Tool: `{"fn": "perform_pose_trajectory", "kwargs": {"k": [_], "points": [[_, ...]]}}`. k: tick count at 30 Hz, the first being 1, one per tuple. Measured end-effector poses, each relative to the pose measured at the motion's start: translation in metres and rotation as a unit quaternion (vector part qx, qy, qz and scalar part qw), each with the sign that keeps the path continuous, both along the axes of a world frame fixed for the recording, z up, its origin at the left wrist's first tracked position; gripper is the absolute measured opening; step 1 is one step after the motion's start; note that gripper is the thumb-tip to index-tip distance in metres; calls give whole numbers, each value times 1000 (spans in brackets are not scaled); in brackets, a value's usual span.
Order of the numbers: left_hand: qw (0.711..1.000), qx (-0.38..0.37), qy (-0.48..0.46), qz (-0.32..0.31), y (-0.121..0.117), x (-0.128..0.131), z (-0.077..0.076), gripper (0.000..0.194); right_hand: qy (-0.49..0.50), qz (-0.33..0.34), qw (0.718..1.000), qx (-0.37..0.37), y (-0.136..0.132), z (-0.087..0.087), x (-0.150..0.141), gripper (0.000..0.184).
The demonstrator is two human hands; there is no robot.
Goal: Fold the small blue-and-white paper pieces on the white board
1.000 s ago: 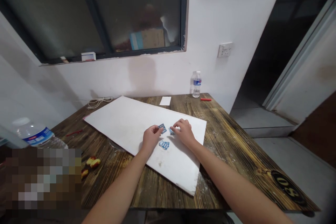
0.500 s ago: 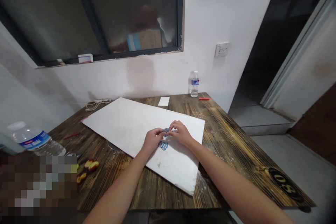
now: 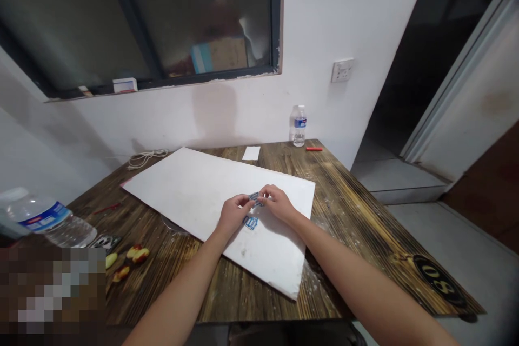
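Observation:
Between my two hands is a small flat blue-and-grey piece with slat-like stripes. My left hand pinches its left side between thumb and fingers, while my right hand grips the right side. Fingertips cover part of it, so its full outline is hidden. Just below lies a second small blue piece with white openings, flat on a large white board. Both hands are over the right half of this board, which lies aslant on the wooden table.
A water bottle, a red pen, a white card and a coiled cable are along the back. To the left are a large bottle, a thin red item and several red-and-yellow pieces.
The held piece has turned, and more of its striped face shows between my fingers. My hands are still close together; the whole view has shifted slightly.

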State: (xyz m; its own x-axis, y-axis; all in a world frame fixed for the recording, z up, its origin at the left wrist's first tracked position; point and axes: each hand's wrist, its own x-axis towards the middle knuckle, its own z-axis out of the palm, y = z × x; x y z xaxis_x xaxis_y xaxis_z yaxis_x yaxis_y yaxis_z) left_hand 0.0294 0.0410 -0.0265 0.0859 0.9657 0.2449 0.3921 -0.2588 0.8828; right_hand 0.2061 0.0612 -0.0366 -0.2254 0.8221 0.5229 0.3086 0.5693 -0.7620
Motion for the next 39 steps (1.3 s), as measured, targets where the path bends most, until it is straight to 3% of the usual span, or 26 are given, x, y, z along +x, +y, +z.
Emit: {"fn": "perform_pose_trajectory", "kwargs": {"k": [13, 19, 27, 39], "points": [[1000, 8, 0, 24, 0, -3, 1, 25, 59, -2, 996, -59, 1, -5, 0, 14], [999, 20, 21, 46, -1, -3, 4, 25, 162, 5, 981, -109, 1, -5, -2, 19], [996, 9, -14, 93, 1, -3, 7, 23, 189, -79, 972, -114, 7, -7, 2, 20], [996, 8, 24, 80, 0, -1, 6, 25, 213, -24, 968, -133, 4, 1, -1, 24]]}}
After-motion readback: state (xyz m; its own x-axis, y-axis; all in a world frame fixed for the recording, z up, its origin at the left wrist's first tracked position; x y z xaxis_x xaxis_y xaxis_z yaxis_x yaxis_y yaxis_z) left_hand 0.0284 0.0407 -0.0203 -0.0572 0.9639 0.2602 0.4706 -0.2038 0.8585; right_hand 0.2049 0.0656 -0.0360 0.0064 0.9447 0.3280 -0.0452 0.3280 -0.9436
